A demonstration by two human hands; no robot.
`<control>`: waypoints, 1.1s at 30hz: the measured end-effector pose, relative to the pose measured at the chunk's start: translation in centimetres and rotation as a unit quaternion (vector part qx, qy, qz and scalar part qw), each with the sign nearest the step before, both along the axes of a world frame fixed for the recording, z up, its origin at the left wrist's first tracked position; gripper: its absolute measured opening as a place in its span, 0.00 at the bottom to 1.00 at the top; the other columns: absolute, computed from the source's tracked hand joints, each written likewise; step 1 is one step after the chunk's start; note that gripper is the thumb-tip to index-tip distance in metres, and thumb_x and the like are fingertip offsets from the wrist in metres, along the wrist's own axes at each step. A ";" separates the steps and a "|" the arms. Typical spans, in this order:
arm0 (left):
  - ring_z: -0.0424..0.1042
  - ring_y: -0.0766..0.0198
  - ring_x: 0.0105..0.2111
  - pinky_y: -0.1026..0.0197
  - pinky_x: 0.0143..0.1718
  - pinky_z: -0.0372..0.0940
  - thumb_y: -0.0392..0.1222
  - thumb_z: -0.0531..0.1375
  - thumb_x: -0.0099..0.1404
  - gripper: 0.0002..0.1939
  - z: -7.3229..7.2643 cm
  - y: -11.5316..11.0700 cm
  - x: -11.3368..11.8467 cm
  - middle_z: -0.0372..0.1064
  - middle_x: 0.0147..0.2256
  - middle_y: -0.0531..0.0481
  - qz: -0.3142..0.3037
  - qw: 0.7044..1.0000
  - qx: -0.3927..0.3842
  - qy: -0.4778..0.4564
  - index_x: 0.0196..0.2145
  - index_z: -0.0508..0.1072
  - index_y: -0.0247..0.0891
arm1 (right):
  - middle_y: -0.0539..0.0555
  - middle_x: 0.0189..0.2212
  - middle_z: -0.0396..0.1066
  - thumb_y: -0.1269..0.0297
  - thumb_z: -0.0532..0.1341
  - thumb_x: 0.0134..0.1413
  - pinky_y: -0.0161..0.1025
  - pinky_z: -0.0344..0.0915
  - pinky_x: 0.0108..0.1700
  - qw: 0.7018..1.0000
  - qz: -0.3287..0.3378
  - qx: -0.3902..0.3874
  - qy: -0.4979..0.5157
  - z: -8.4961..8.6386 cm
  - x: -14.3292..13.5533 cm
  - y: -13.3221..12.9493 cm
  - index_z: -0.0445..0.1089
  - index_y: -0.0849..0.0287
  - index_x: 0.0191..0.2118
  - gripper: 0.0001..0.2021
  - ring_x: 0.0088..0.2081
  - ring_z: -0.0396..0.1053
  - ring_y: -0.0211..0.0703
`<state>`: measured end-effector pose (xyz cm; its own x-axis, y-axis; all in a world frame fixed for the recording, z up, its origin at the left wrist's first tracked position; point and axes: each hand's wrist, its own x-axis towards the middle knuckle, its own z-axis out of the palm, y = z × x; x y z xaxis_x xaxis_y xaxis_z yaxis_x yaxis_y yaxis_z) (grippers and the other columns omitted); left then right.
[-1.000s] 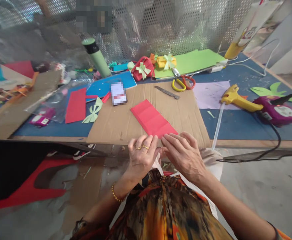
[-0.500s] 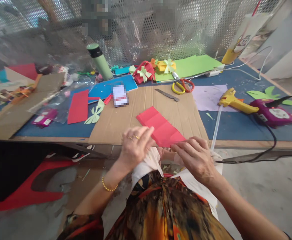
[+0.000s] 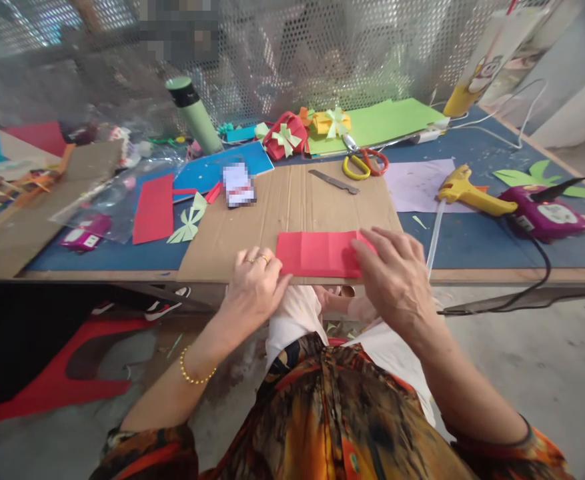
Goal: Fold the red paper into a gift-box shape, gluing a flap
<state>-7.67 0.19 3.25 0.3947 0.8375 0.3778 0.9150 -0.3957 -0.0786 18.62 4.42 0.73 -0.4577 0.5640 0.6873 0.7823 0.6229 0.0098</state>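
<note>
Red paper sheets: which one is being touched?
The creased sheet on the cardboard, between the left hand and right hand; the plain sheet farther left lies untouched.

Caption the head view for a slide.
Head view: left hand and right hand at opposite ends of a creased red paper strip on cardboard.

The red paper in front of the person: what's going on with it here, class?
A person has both hands at a strip of red paper, near the front edge of a cardboard sheet. The left hand is at one end and the right hand at the other, its fingers over the paper. Crease lines run across the strip, which lies roughly in line with the table edge. The scissors and the yellow glue gun lie beyond the hands, not in use.
</note>
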 end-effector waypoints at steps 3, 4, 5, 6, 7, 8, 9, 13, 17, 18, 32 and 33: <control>0.69 0.47 0.38 0.47 0.41 0.61 0.50 0.56 0.78 0.17 -0.4 -0.6 1.3 0.74 0.36 0.38 -0.005 0.999 0.028 0.025 0.35 0.74 0.37 | 0.62 0.55 0.80 0.68 0.58 0.73 0.52 0.65 0.62 0.990 0.133 -0.046 -0.005 -0.2 -2.0 -1.9 0.76 0.60 0.54 0.12 0.58 0.72 0.54; 0.69 0.47 0.38 0.48 0.41 0.61 0.52 0.56 0.78 0.19 -0.5 -0.7 1.5 0.74 0.36 0.38 -0.004 0.999 0.034 0.029 0.35 0.74 0.37 | 0.62 0.54 0.80 0.65 0.59 0.73 0.50 0.64 0.63 0.986 0.154 -0.061 -0.009 -0.4 -2.5 -2.4 0.76 0.62 0.54 0.12 0.57 0.73 0.52; 0.69 0.47 0.38 0.48 0.41 0.61 0.52 0.56 0.78 0.18 -0.6 -0.7 1.6 0.74 0.36 0.38 -0.004 0.999 0.039 0.032 0.36 0.74 0.37 | 0.63 0.55 0.80 0.62 0.60 0.73 0.50 0.64 0.63 0.986 0.148 -0.070 -0.015 -0.7 -2.8 -2.8 0.76 0.64 0.56 0.14 0.57 0.73 0.52; 0.69 0.47 0.39 0.48 0.41 0.60 0.50 0.56 0.79 0.17 -0.6 -0.7 1.6 0.74 0.37 0.38 -0.006 0.998 0.043 0.034 0.38 0.75 0.36 | 0.64 0.55 0.80 0.59 0.60 0.74 0.50 0.63 0.64 0.988 0.136 -0.073 -0.015 -1.1 -2.9 -3.0 0.75 0.67 0.58 0.18 0.57 0.73 0.53; 0.69 0.48 0.39 0.48 0.41 0.60 0.46 0.56 0.79 0.14 -0.6 -0.7 1.5 0.75 0.38 0.38 -0.013 0.998 0.048 0.034 0.40 0.75 0.35 | 0.65 0.56 0.79 0.58 0.59 0.74 0.50 0.63 0.65 0.989 0.128 -0.070 -0.013 -1.5 -2.9 -3.0 0.74 0.67 0.59 0.19 0.58 0.73 0.52; 0.69 0.48 0.40 0.49 0.42 0.60 0.42 0.56 0.78 0.11 -0.6 -0.7 1.4 0.75 0.39 0.38 -0.026 0.998 0.052 0.030 0.43 0.76 0.35 | 0.64 0.57 0.79 0.58 0.58 0.75 0.51 0.61 0.66 0.990 0.117 -0.070 -0.015 -1.9 -2.7 -2.9 0.73 0.66 0.61 0.20 0.60 0.73 0.52; 0.70 0.50 0.40 0.49 0.43 0.60 0.38 0.56 0.78 0.09 -0.6 -0.7 1.1 0.76 0.40 0.39 -0.042 0.997 0.055 0.021 0.45 0.76 0.35 | 0.64 0.59 0.78 0.60 0.57 0.75 0.52 0.60 0.68 0.992 0.108 -0.067 -0.019 -2.2 -2.3 -2.7 0.72 0.65 0.62 0.19 0.62 0.72 0.52; 0.72 0.54 0.41 0.49 0.47 0.61 0.33 0.57 0.77 0.09 -0.6 -0.6 0.6 0.78 0.42 0.45 -0.097 0.993 0.049 -0.039 0.46 0.77 0.40 | 0.64 0.61 0.76 0.63 0.58 0.74 0.56 0.58 0.70 0.994 0.083 -0.060 -0.022 -2.7 -0.8 -1.8 0.71 0.60 0.64 0.18 0.66 0.68 0.54; 0.74 0.52 0.46 0.48 0.50 0.63 0.38 0.61 0.76 0.05 -0.8 -0.2 1.1 0.80 0.45 0.42 -0.150 0.985 0.055 -0.061 0.44 0.78 0.38 | 0.63 0.60 0.76 0.65 0.60 0.72 0.55 0.60 0.70 0.993 0.100 -0.059 0.017 -2.9 0.1 -1.7 0.72 0.57 0.62 0.17 0.66 0.69 0.53; 0.75 0.52 0.48 0.47 0.52 0.63 0.37 0.61 0.76 0.05 -0.8 -0.1 1.3 0.80 0.46 0.42 -0.172 0.981 0.054 -0.065 0.44 0.77 0.38 | 0.62 0.59 0.77 0.65 0.61 0.72 0.55 0.62 0.69 0.993 0.103 -0.055 0.034 -3.1 0.3 -1.8 0.72 0.56 0.62 0.16 0.64 0.70 0.53; 0.76 0.54 0.43 0.50 0.50 0.65 0.29 0.53 0.76 0.12 -0.6 0.7 2.5 0.80 0.38 0.42 -0.266 0.957 0.114 -0.020 0.43 0.77 0.33 | 0.58 0.46 0.78 0.75 0.65 0.66 0.50 0.65 0.59 0.989 0.054 0.044 0.129 -3.6 -0.5 -2.9 0.75 0.55 0.51 0.12 0.54 0.72 0.49; 0.76 0.55 0.41 0.51 0.49 0.65 0.30 0.54 0.76 0.11 -0.6 0.7 2.8 0.79 0.36 0.42 -0.259 0.958 0.122 -0.011 0.42 0.77 0.32 | 0.56 0.44 0.78 0.75 0.66 0.65 0.49 0.64 0.58 0.991 0.033 0.057 0.113 -3.5 -0.7 -3.2 0.76 0.54 0.50 0.11 0.51 0.71 0.48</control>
